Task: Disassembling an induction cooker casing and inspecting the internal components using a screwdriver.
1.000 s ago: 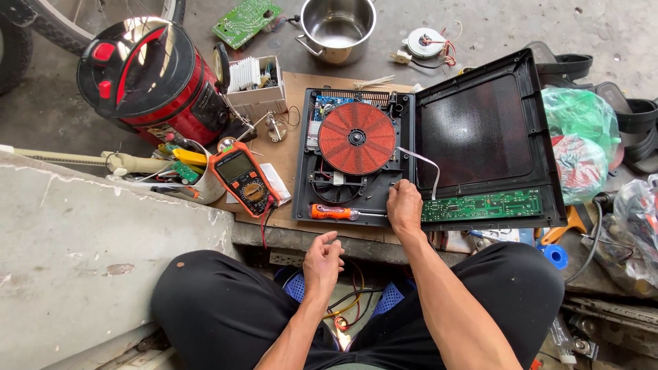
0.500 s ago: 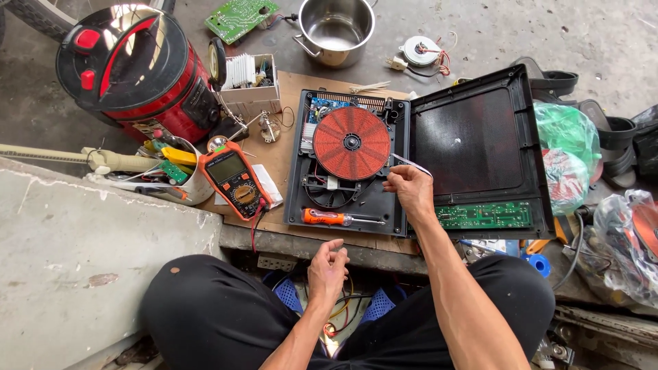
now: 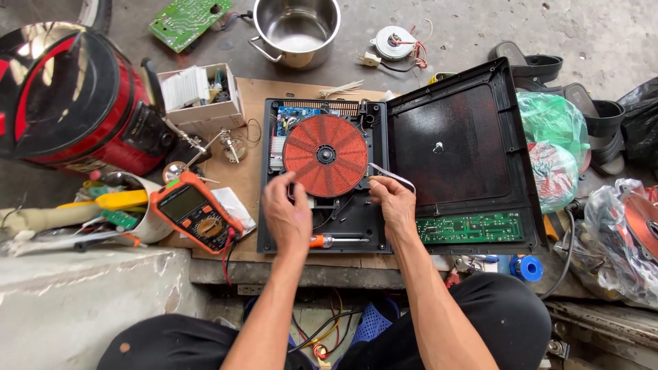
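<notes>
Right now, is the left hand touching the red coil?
Touching. The head view shows the left hand with its fingertips lying on the lower left edge of the red coil, no gap between them. The right hand sits at the coil's lower right.

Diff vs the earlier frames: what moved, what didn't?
The left hand came up from the lap to the lower left edge of the red coil disc. The right hand slid back from the disc's right side to its lower right edge, by the white ribbon cable. Neither shows a closed grip. The screwdriver, orange multimeter and open lid stayed put.
</notes>
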